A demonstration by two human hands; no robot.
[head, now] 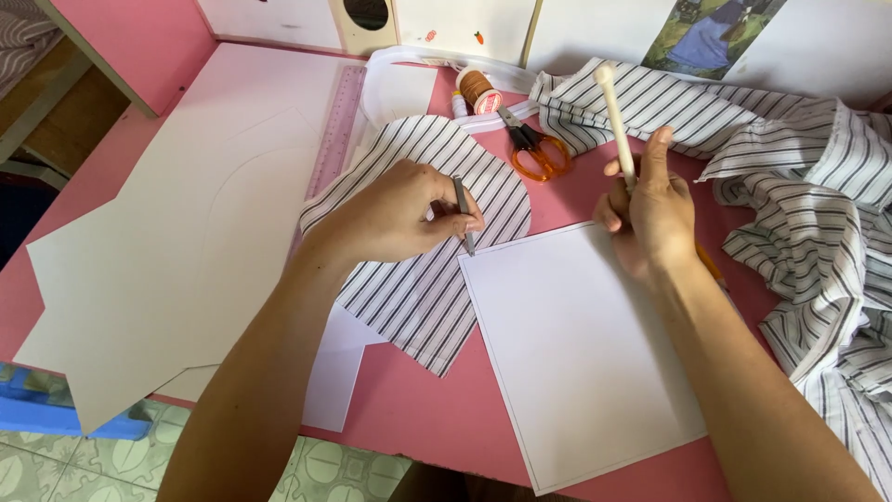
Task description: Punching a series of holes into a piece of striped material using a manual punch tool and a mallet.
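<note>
- Left hand [400, 218]: fingers pinched around thin grey pencil [463, 214], tip lowered at corner of white paper [576, 353], palm pressing striped cloth piece [418, 279] flat on pink table [427, 409].
- Right hand [650, 218]: fingers closed around cream stick [615, 121], held upright, kept off paper.
- Orange scissors [534, 153], thread spool [476, 88] parked behind, within reach.
- Striped fabric heap [818, 214] pushed aside, right.

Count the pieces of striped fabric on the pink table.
2: a cut striped piece under the left hand, and a crumpled striped heap along the right side; more pieces may be folded inside it.
</note>
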